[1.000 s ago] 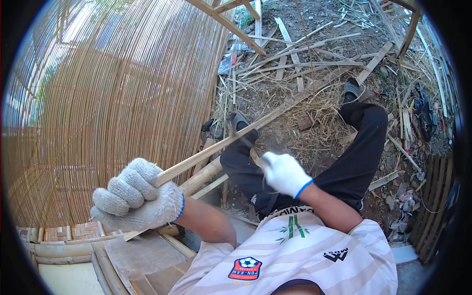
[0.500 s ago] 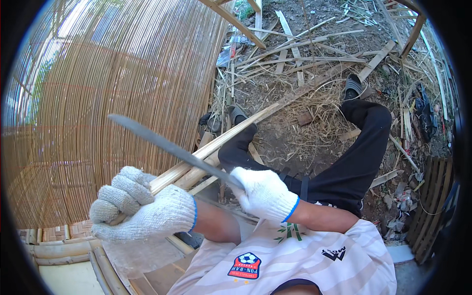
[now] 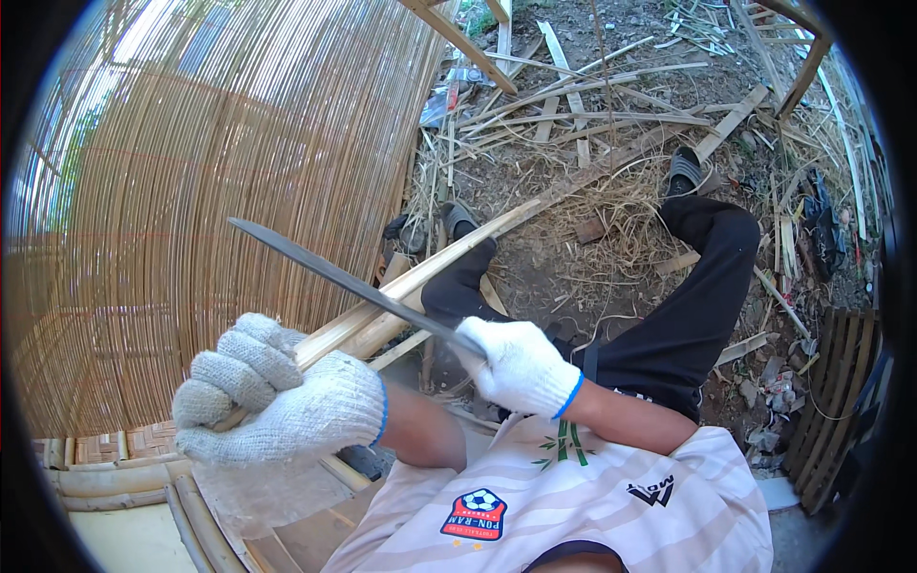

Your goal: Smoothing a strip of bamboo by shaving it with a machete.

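Note:
My left hand [image 3: 282,396], in a greyish-white knitted glove with a blue cuff, is closed around the near end of a long split bamboo strip [image 3: 444,258]. The strip slants away to the upper right, past my left leg toward the ground. My right hand [image 3: 523,368], gloved likewise, grips a long-bladed knife [image 3: 330,274]; its handle is hidden in the fist. The blade crosses over the strip, tip pointing to the upper left. Whether its edge touches the bamboo, I cannot tell. A thicker bamboo piece [image 3: 377,331] lies just under the strip.
A screen of thin bamboo slats [image 3: 220,210] stands at the left. Loose strips [image 3: 573,119] and straw-like shavings [image 3: 621,224] litter the ground between and beyond my feet. A bamboo frame [image 3: 119,482] is at lower left, a slatted wooden panel [image 3: 831,406] at right.
My right hand and the knife have shifted slightly to the right, and the blade tip with them. My left hand has kept its grip on the bamboo strip, almost still.

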A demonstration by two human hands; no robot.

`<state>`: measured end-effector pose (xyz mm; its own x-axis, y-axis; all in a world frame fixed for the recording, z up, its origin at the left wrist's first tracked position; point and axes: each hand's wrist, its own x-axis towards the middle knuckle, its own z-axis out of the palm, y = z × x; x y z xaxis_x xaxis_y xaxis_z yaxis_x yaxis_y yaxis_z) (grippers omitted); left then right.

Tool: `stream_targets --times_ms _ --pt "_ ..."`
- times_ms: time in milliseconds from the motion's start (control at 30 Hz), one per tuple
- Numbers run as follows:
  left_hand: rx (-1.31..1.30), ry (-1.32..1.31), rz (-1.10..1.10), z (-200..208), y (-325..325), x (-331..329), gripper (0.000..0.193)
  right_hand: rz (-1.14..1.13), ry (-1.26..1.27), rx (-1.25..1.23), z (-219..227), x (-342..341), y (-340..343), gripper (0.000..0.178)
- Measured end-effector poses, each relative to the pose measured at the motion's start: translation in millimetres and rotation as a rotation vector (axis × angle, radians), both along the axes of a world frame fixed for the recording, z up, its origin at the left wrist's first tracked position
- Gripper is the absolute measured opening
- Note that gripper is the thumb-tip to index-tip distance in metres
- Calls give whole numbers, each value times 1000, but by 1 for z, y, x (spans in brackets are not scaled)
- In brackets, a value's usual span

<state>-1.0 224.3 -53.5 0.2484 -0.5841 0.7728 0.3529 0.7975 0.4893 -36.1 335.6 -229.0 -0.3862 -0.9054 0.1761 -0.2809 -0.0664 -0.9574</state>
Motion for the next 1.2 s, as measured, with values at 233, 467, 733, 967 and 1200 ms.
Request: stream_targets --times_ms 233,467,733,967,1200 --pt "28 22 -32 4 2 -2 46 -86 122 58 -34 1 2 15" --pt "40 -16 -54 0 -10 -1 52 -182 94 333 -96 -21 24 27" --pt "-6 40 -14 7 18 -24 46 -143 41 -18 -44 -15 6 15" --pt "-14 -23 -44 1 5 -15 46 -243 48 566 -212 -55 13 35" --pt "13 46 86 6 2 -22 44 -134 -10 -55 -55 -19 -5 15"
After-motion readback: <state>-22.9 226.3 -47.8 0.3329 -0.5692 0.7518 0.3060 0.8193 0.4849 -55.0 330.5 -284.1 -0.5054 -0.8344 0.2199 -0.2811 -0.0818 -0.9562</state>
